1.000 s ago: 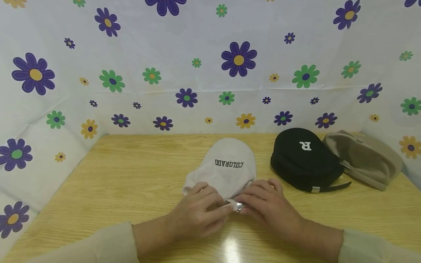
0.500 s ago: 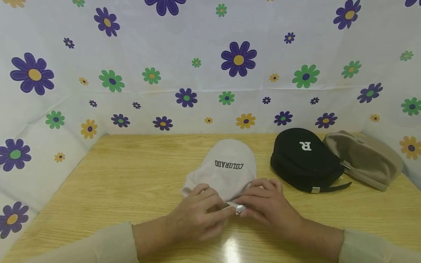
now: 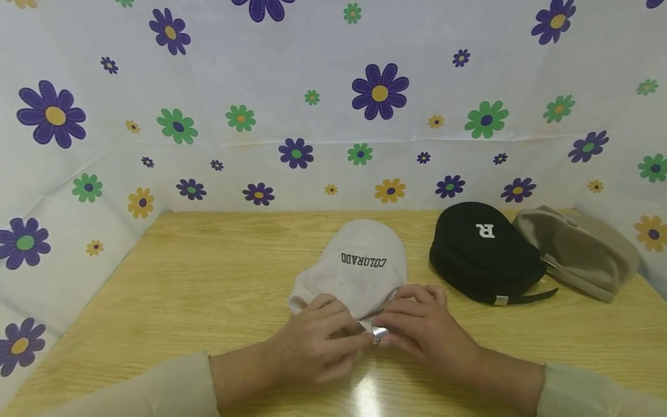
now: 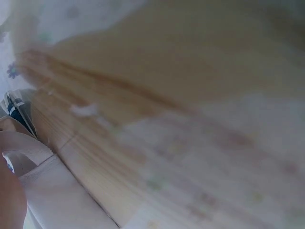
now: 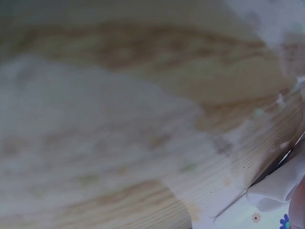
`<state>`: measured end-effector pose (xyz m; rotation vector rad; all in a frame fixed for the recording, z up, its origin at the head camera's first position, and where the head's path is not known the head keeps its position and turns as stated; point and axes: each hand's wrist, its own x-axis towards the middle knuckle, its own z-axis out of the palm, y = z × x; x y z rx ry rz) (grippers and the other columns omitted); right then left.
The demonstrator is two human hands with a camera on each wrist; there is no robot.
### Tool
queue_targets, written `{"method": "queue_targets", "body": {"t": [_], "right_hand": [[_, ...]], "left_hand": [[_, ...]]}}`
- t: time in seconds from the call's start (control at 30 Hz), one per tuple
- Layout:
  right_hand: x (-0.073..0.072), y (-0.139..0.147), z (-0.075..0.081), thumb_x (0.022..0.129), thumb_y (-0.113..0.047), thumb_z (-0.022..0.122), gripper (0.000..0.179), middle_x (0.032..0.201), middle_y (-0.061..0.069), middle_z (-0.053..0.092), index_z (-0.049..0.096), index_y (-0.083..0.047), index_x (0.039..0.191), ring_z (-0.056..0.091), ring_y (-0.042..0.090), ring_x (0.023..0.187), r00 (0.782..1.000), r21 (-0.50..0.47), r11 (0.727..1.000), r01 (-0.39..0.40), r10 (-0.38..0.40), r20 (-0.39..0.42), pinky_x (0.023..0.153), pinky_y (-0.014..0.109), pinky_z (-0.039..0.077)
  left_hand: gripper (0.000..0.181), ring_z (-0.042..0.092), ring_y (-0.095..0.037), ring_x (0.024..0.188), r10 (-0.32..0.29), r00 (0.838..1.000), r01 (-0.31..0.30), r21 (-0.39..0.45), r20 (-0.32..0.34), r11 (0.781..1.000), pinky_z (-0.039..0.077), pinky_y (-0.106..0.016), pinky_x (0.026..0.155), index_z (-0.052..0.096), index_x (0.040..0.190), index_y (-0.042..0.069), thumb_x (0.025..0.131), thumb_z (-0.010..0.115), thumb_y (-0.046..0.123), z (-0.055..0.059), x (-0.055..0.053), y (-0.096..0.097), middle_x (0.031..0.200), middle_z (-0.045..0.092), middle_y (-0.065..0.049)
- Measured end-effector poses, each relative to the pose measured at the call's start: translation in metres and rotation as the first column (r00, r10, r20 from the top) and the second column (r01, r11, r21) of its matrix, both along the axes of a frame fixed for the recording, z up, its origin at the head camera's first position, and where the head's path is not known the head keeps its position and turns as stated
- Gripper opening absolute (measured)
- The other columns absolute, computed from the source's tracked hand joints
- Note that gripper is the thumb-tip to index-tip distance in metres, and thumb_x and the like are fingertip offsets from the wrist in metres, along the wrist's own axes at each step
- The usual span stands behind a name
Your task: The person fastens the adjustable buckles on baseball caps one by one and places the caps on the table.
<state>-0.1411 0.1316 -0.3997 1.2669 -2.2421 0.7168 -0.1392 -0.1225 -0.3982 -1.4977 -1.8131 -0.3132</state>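
Note:
A pale baseball cap (image 3: 359, 275) with upside-down COLORADO lettering lies mid-table, its back edge toward me. Its strap, with a silver buckle (image 3: 380, 333), sits between my two hands. My left hand (image 3: 318, 341) grips the cap's near edge and strap from the left, index fingertip right at the buckle. From the other side, the thumb and fingers of my right hand (image 3: 427, 324) pinch the strap by the buckle. Fingers hide most of the strap. In the left wrist view the cap (image 4: 66, 195) shows at lower left; in the right wrist view the cap (image 5: 274, 183) is at lower right.
A black cap (image 3: 479, 260) with a white R stands right of the pale cap, its loose strap end (image 3: 531, 296) lying toward me. Against it leans a brown cap (image 3: 589, 243). A flower-print cloth (image 3: 333, 69) hangs around the wooden table (image 3: 208, 260).
The silver buckle has shifted slightly toward me and shows more of its shiny face. Less of the pale strap shows beside it. Both hands stay almost in place.

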Motion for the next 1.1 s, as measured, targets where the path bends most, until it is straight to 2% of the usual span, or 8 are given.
{"method": "queue_targets", "body": {"t": [0.23, 0.4, 0.5, 0.6, 0.8, 0.9, 1.1], "right_hand": [[0.0016, -0.0004, 0.0003, 0.090, -0.043, 0.064, 0.028, 0.102, -0.019, 0.070, 0.074, -0.026, 0.110, 0.051, 0.010, 0.109, 1.000, 0.007, 1.000, 0.010, -0.010, -0.019, 0.087, 0.037, 0.025], [0.0027, -0.0005, 0.0007, 0.093, -0.047, 0.058, 0.033, 0.104, -0.018, 0.069, 0.075, -0.025, 0.110, 0.051, 0.009, 0.111, 0.999, 0.025, 0.999, 0.025, -0.025, 0.020, 0.089, 0.036, 0.026], [0.0031, -0.0001, 0.0004, 0.092, -0.044, 0.062, 0.030, 0.105, -0.017, 0.069, 0.074, -0.025, 0.111, 0.051, 0.009, 0.111, 0.999, 0.030, 0.999, 0.020, -0.020, 0.025, 0.089, 0.036, 0.026], [0.0033, 0.0000, 0.0001, 0.091, -0.041, 0.066, 0.028, 0.105, -0.016, 0.069, 0.074, -0.025, 0.112, 0.051, 0.010, 0.111, 1.000, 0.035, 0.999, 0.007, -0.008, 0.018, 0.090, 0.037, 0.026], [0.0028, -0.0010, -0.0001, 0.094, -0.042, 0.061, 0.028, 0.107, -0.016, 0.070, 0.073, -0.025, 0.113, 0.052, 0.012, 0.111, 1.000, 0.031, 0.999, -0.020, 0.020, -0.022, 0.091, 0.039, 0.027], [0.0030, -0.0019, 0.0007, 0.094, -0.040, 0.062, 0.028, 0.106, -0.015, 0.070, 0.074, -0.023, 0.113, 0.053, 0.014, 0.110, 0.998, 0.018, 0.999, -0.028, 0.029, -0.056, 0.090, 0.040, 0.027], [0.0071, -0.0030, 0.0040, 0.096, -0.045, 0.057, 0.033, 0.105, -0.013, 0.070, 0.075, -0.021, 0.110, 0.055, 0.014, 0.110, 0.998, 0.049, 0.999, 0.001, 0.002, -0.059, 0.090, 0.038, 0.028]], "left_hand": [[0.033, 0.060, -0.010, 0.084, 0.003, 0.999, -0.003, 0.001, 0.036, 1.000, 0.046, -0.028, 0.081, 0.076, 0.108, 0.016, 0.076, 0.068, 0.016, 0.0001, 0.0013, 0.0003, 0.093, 0.068, 0.006], [0.023, 0.061, -0.008, 0.081, 0.029, 0.998, -0.031, 0.029, 0.050, 0.999, 0.047, -0.026, 0.081, 0.075, 0.102, 0.016, 0.079, 0.073, 0.016, 0.0005, 0.0026, 0.0031, 0.089, 0.069, 0.008], [0.017, 0.063, -0.008, 0.080, 0.034, 0.998, -0.036, 0.040, 0.050, 0.999, 0.047, -0.026, 0.080, 0.075, 0.097, 0.015, 0.080, 0.075, 0.017, 0.0001, 0.0032, 0.0049, 0.087, 0.070, 0.009], [0.011, 0.063, -0.008, 0.080, 0.016, 0.998, -0.018, 0.039, 0.053, 0.999, 0.048, -0.026, 0.081, 0.075, 0.094, 0.014, 0.083, 0.073, 0.015, -0.0007, 0.0036, 0.0055, 0.088, 0.070, 0.007], [0.008, 0.063, -0.009, 0.080, -0.036, 0.999, 0.035, 0.055, 0.030, 0.998, 0.048, -0.026, 0.081, 0.073, 0.091, 0.013, 0.090, 0.065, 0.013, -0.0012, 0.0015, 0.0055, 0.088, 0.068, 0.004], [0.010, 0.063, -0.010, 0.080, -0.038, 0.999, 0.036, 0.065, 0.025, 0.997, 0.049, -0.026, 0.080, 0.073, 0.090, 0.012, 0.091, 0.063, 0.012, -0.0002, 0.0015, 0.0061, 0.088, 0.068, 0.004], [0.008, 0.063, -0.010, 0.079, -0.053, 0.999, 0.052, 0.101, 0.008, 0.994, 0.049, -0.025, 0.079, 0.072, 0.088, 0.011, 0.089, 0.065, 0.010, 0.0030, 0.0021, 0.0076, 0.086, 0.069, 0.004]]}}
